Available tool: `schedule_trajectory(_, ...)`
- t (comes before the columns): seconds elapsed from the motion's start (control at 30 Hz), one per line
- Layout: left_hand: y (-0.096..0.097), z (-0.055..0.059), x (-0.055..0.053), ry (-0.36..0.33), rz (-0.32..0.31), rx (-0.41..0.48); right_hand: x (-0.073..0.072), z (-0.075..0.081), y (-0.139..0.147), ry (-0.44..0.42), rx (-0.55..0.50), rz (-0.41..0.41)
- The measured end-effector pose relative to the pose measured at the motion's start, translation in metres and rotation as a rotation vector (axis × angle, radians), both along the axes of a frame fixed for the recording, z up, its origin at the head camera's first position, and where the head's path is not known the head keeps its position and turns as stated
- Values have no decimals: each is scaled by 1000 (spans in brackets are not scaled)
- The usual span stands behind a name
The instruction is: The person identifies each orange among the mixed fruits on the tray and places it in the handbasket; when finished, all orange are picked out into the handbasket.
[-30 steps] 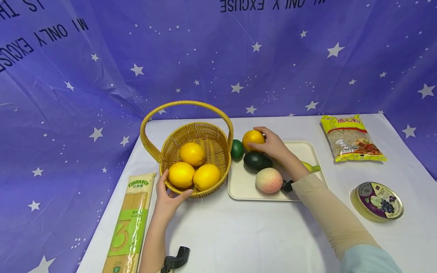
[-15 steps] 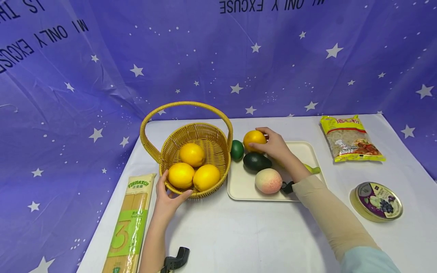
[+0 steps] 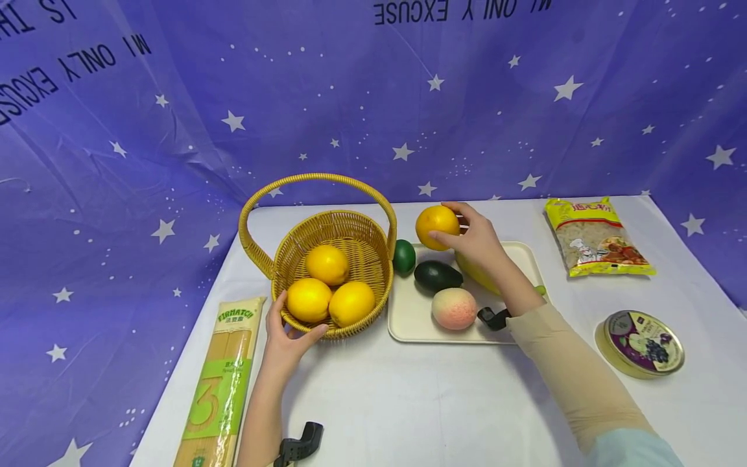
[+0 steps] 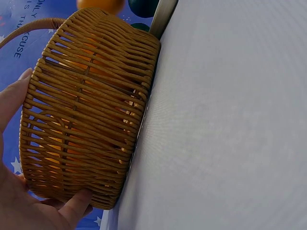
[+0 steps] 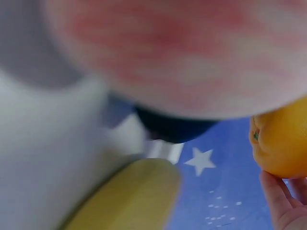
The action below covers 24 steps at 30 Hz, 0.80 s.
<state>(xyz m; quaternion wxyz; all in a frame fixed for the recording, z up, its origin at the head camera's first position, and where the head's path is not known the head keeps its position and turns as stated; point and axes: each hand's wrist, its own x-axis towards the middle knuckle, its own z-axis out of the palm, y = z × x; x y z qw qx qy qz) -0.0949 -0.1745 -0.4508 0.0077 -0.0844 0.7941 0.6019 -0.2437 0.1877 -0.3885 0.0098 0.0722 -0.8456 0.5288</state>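
Note:
In the head view my right hand (image 3: 480, 239) grips an orange (image 3: 436, 227) above the back edge of the cream tray (image 3: 403, 333). The right wrist view shows the orange (image 5: 283, 141) at the fingertips, its stem dimple visible. My left hand (image 3: 292, 340) holds the front left rim of the wicker basket (image 3: 379, 305). Seen from the left wrist, the thumb and fingers spread along the woven wall of the basket (image 4: 91, 110). Several yellow lemons (image 3: 353, 303) lie inside it. On the tray are a peach (image 3: 454, 309), a dark green avocado (image 3: 438, 277) and a banana (image 3: 478, 272).
A green fruit (image 3: 404, 257) sits between basket and tray. A spaghetti pack (image 3: 218, 389) lies left of my left arm. On the right are a bag of pasta (image 3: 598, 237) and a round tin (image 3: 640, 344). A purple star-patterned cloth (image 3: 373, 97) hangs behind the table.
My right hand has lifted the orange up off the tray, uncovering more of the banana beneath. The left hand and the basket have stayed in place.

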Motion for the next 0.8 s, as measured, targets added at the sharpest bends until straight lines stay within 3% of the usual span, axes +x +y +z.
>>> schedule_trajectory(0.43,0,-1,1,-11,8,5,38,32,-21,163,-108,85)
schedule_trajectory(0.63,1,1,1,-20,5,12,52,36,-39,245,-105,167)
schedule_trajectory(0.8,1,2,0,-18,-2,5,59,32,-57,258,-105,239)
